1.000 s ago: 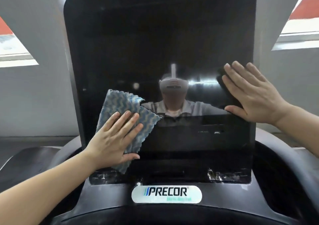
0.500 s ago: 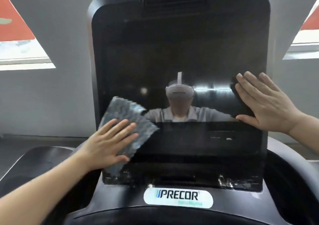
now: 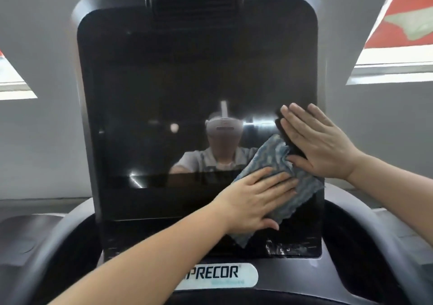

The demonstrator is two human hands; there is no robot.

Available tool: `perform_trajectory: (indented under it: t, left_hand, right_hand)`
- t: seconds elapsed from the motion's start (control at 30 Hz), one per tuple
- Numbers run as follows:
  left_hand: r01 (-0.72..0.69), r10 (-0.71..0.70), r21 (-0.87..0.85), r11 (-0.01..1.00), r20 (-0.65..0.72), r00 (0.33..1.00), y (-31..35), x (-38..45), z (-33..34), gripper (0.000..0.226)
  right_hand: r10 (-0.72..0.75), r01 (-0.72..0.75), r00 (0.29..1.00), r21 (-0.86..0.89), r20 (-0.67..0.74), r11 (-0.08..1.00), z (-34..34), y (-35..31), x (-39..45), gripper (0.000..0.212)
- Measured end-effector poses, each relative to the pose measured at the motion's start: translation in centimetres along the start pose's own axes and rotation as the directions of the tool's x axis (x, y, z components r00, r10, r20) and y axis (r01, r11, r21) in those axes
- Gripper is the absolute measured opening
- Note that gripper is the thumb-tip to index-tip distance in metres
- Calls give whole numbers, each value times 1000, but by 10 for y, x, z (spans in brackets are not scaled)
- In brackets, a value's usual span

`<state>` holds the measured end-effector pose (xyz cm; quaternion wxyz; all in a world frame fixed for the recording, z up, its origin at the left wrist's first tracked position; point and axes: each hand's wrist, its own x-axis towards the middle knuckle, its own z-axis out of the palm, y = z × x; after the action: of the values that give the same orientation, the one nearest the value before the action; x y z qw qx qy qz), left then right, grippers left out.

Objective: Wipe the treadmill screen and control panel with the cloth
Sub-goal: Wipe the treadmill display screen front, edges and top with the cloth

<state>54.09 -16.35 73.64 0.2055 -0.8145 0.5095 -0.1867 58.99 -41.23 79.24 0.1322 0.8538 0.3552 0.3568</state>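
The treadmill's tall black glossy screen (image 3: 164,82) fills the middle of the head view and mirrors a person wearing a headset. A blue-and-white wavy-patterned cloth (image 3: 302,194) lies flat against the screen's lower right part. My left hand (image 3: 253,201) presses on the cloth with straight fingers pointing right. My right hand (image 3: 316,145) rests flat on the screen's right edge, just above the cloth, its thumb touching the cloth's upper edge. The darker control strip (image 3: 293,248) below shows scuffed, whitish marks.
A white PRECOR label (image 3: 218,275) sits on the grey console base under the screen. Curved black handrails (image 3: 375,234) flank the console on both sides. A vent grille (image 3: 194,0) tops the screen. Grey wall and slanted windows lie behind.
My left hand slid the cloth from the screen's lower left across to the lower right, ending under my right hand. The right hand stayed flat on the right edge.
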Motion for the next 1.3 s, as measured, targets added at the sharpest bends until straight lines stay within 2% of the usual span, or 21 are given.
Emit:
perform_trajectory:
  t: [0.17, 0.27, 0.5, 0.63, 0.73, 1.0, 1.17, 1.3]
  left_hand:
    - [10, -9, 57, 998, -19, 1000, -50, -117, 17, 78]
    - [19, -21, 67, 998, 25, 999, -60, -141, 22, 78]
    - [-132, 133, 16, 991, -65, 989, -8, -13, 11, 76]
    - [-93, 92, -10, 996, -67, 993, 19, 44, -1, 82]
    - [-73, 73, 7, 997, -51, 996, 13, 30, -2, 83]
    - [-98, 99, 59, 993, -22, 995, -26, -74, 16, 78]
    - [-199, 203, 74, 977, -45, 978, -6, -5, 7, 83]
    - [-75, 78, 46, 996, -69, 995, 18, 53, -2, 89]
  right_hand:
    - [31, -31, 999, -12, 34, 999, -2, -1, 1, 73]
    - [30, -29, 998, -18, 51, 999, -2, 0, -1, 74]
    - [22, -22, 999, -1, 27, 1000, -2, 0, 0, 75]
    - [16, -16, 999, -17, 51, 1000, -1, 1, -1, 77]
    - [15, -14, 999, -15, 38, 1000, -1, 1, 0, 76]
    - [9, -8, 998, -21, 59, 1000, 1, 3, -1, 71]
    - [17, -17, 999, -4, 45, 1000, 1, 4, -1, 66]
    - [4, -4, 999, 14, 42, 1000, -1, 5, -1, 66]
